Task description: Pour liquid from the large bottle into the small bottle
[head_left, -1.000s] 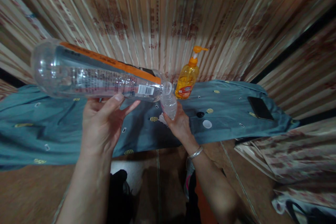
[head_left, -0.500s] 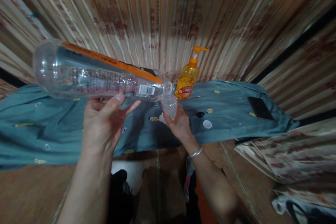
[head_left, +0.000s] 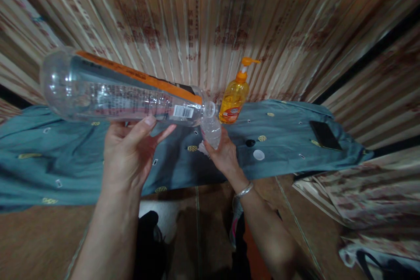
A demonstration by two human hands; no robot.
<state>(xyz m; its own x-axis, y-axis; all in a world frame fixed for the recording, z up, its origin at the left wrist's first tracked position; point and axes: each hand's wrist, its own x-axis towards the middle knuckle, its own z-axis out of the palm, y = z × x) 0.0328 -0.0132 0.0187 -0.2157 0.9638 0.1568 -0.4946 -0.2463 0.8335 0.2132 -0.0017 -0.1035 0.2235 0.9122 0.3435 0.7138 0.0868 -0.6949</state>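
The left hand (head_left: 129,153) cradles a large clear bottle (head_left: 121,94) from below, fingers curled around its body. The bottle's long axis lies nearly level, base out to the left, open mouth tipped slightly down to the right. That mouth sits just above a small clear bottle (head_left: 211,130), gripped upright in the closed right hand (head_left: 223,155) over the blue-clothed bench (head_left: 288,140). An orange pump bottle (head_left: 234,96) stands just behind; a phone (head_left: 324,134) lies well to the right.

Bare forearms, silver bangle (head_left: 244,190) on right wrist
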